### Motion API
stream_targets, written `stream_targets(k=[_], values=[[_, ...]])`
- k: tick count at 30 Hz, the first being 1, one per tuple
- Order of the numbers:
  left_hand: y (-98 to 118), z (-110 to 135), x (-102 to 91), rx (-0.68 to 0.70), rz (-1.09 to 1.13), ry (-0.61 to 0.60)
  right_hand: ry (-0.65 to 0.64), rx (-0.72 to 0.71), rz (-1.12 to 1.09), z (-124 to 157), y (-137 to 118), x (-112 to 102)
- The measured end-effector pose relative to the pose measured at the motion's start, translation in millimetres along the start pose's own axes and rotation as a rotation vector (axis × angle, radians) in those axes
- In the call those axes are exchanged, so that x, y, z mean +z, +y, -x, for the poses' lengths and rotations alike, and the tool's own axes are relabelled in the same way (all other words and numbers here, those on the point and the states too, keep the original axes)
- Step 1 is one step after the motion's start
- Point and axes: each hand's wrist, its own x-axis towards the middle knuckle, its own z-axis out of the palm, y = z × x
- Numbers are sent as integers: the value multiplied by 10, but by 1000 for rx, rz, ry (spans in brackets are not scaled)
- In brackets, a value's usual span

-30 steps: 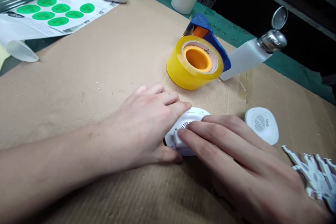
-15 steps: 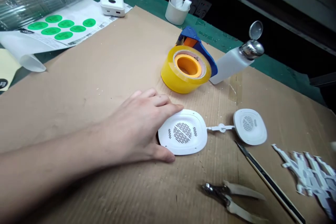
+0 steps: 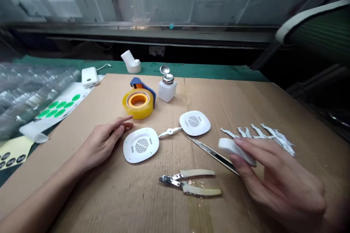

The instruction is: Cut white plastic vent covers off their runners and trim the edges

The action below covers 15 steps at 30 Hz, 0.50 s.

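Observation:
Two white vented plastic covers lie on the cardboard sheet (image 3: 246, 102), joined by a thin white sprue (image 3: 169, 131): a larger cover (image 3: 141, 145) and a smaller cover (image 3: 195, 122). My left hand (image 3: 105, 140) rests flat on the cardboard just left of the larger cover, fingers stretched out, holding nothing. My right hand (image 3: 273, 178) is at the lower right, fingers closed around a small white block (image 3: 232, 147) above the cardboard.
Cutting pliers (image 3: 188, 184) lie in front of the covers, a thin dark blade (image 3: 210, 153) beside them. A pile of white sprue scraps (image 3: 262, 134) lies right. Behind stand a yellow tape roll (image 3: 138, 102), a white dispenser bottle (image 3: 166, 88), a green sticker sheet (image 3: 61, 102) and a power bank (image 3: 89, 76).
The view has lifted up and back. My right hand left the larger cover and moved right, now holding the white block. My left hand has slid slightly away from the cover.

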Motion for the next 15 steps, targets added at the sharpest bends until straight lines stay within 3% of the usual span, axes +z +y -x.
stream_targets(k=[2,4,6,8,11,15], values=[[236,-11,-11,48,-156,65,53,-2,-54,-19,-63,-13],[550,-44,84,156,-313,38,79,0,-81,-14,-94,-37],[845,-133,283,236,-372,-57,85,-5,-94,-2,-108,-60],[1040,-274,511,234,-334,-110,84,-8,-126,-3,-118,-78],[1126,-482,675,180,-204,-112,99,-6,-171,-26,-140,-110],[1108,-479,396,134,180,-31,171,7,-167,-24,-163,-173]])
